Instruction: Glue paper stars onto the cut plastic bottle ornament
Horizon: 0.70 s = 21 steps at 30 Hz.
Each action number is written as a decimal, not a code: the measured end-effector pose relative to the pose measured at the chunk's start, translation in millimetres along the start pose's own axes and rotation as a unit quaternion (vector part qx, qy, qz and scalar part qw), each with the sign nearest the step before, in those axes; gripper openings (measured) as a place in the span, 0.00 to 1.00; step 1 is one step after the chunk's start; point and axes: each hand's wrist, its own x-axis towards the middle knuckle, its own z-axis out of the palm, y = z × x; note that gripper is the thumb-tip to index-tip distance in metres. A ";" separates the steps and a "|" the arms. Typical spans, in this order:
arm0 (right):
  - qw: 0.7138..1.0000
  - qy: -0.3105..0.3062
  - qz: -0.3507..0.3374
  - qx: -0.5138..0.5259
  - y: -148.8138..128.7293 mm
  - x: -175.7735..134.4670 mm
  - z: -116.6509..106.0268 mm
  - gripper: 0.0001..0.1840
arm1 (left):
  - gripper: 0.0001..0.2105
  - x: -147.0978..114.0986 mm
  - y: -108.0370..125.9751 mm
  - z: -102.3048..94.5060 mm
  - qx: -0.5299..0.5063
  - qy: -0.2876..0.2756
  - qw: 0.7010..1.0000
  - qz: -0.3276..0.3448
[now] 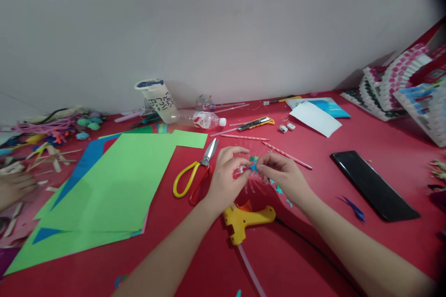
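Note:
My left hand (230, 174) is curled around a clear plastic piece with a red patch (239, 171), mostly hidden by the fingers. My right hand (283, 174) pinches a small blue star (254, 167) right beside the left fingertips. A green star (251, 159) shows just behind it. More teal stars (278, 189) lie under and beside my right hand. Below both hands rests a yellow glue gun (244, 220) with a glue stick (250, 267) protruding from its back. Scissors with yellow and red handles (197, 171) lie left of my left hand, blades pointing away.
Green paper sheets (104, 181) cover the left side. Behind my hands are a plastic bottle (205, 119), a cup (158, 100), a box cutter (256, 123) and striped sticks (287, 154). A black phone (374, 185) lies right. Another person's hand (16, 188) is at far left.

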 end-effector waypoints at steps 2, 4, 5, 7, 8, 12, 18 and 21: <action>1.000 0.004 0.004 -0.006 0.6 1.6 -0.1 0.08 | 0.07 0.0 0.5 -0.5 -0.008 -0.003 1.000 -0.009; 1.000 0.004 0.007 -0.010 1.0 2.4 -0.5 0.08 | 0.06 0.4 0.8 -1.1 -0.016 -0.007 1.000 -0.019; 1.000 0.004 0.008 -0.010 1.1 2.4 -0.6 0.08 | 0.06 0.7 1.0 -1.3 -0.020 -0.010 1.000 -0.022; 1.000 0.002 0.011 -0.010 1.0 1.8 -0.8 0.09 | 0.06 1.2 1.2 -1.4 -0.027 -0.015 0.999 -0.027; 1.000 0.000 0.011 -0.010 0.7 1.5 -0.8 0.09 | 0.07 1.3 1.2 -1.4 -0.029 -0.017 0.999 -0.028; 1.000 0.000 0.011 -0.012 -1.5 0.7 0.2 0.09 | 0.07 1.5 1.4 -1.0 -0.040 -0.021 0.998 -0.036; 1.000 0.016 0.015 -0.021 -3.9 0.8 2.9 0.10 | 0.05 1.6 1.0 -0.6 -0.058 -0.020 0.997 -0.044; 0.999 0.021 0.009 -0.034 -2.9 0.5 4.0 0.10 | 0.05 1.4 0.7 -0.4 -0.062 -0.022 0.997 -0.047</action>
